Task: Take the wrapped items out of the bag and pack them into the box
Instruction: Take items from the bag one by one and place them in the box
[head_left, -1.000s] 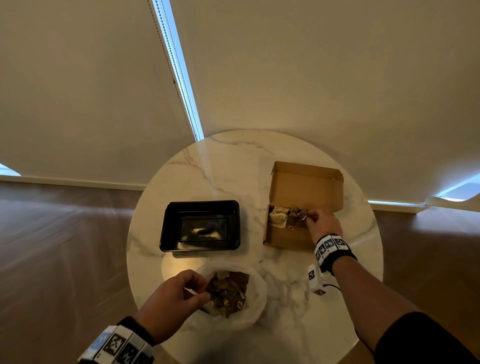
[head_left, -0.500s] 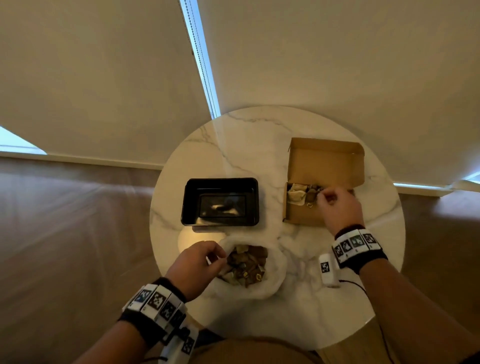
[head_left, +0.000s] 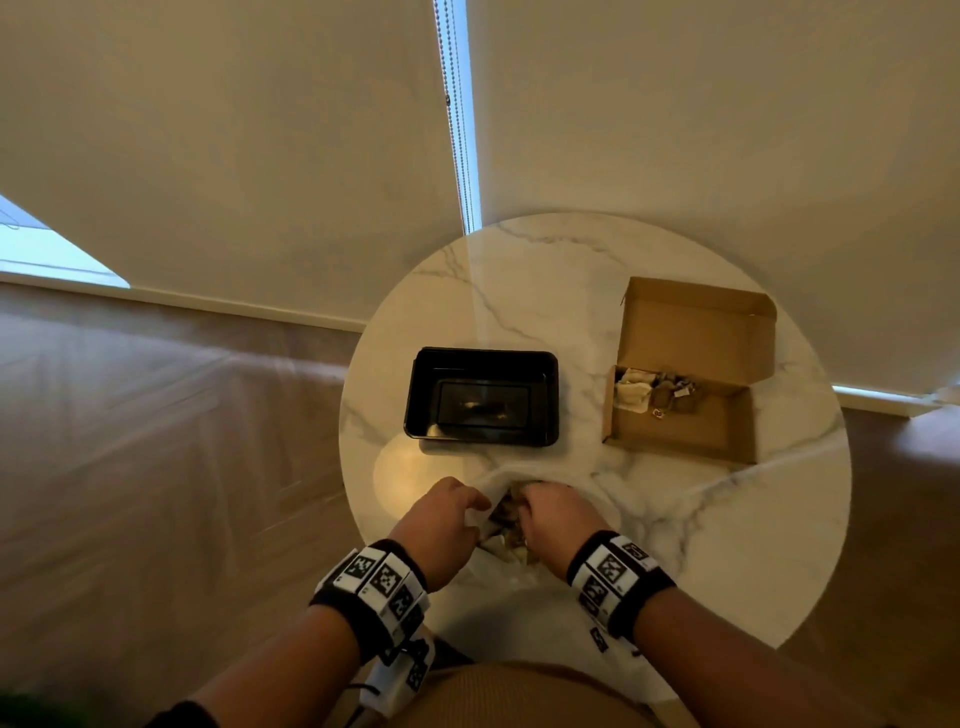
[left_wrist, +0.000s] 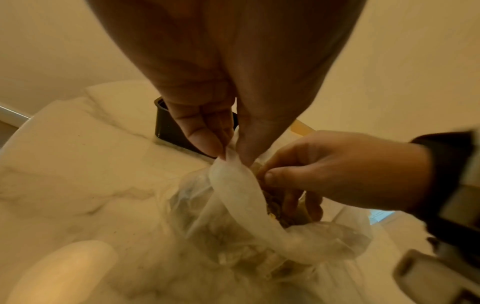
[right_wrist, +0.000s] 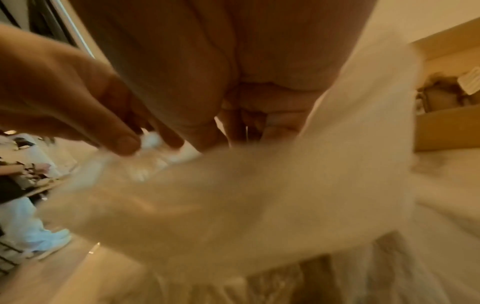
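No writing is legible. The right hand (head_left: 553, 519) has left the cardboard box (head_left: 680, 431) and now reaches into the plastic bag (left_wrist: 233, 197), fingers (left_wrist: 291, 203) curled among the wrapped items (head_left: 506, 519); whether they grip one cannot be told. The left hand (head_left: 441, 525) pinches the bag's rim.

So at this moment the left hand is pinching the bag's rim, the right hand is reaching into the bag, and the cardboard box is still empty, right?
Not quite: the cardboard box is not empty. The head view shows several wrapped items already lying in its far left corner. The rest holds: the left hand pinches the bag's rim, and the right hand reaches into the bag.
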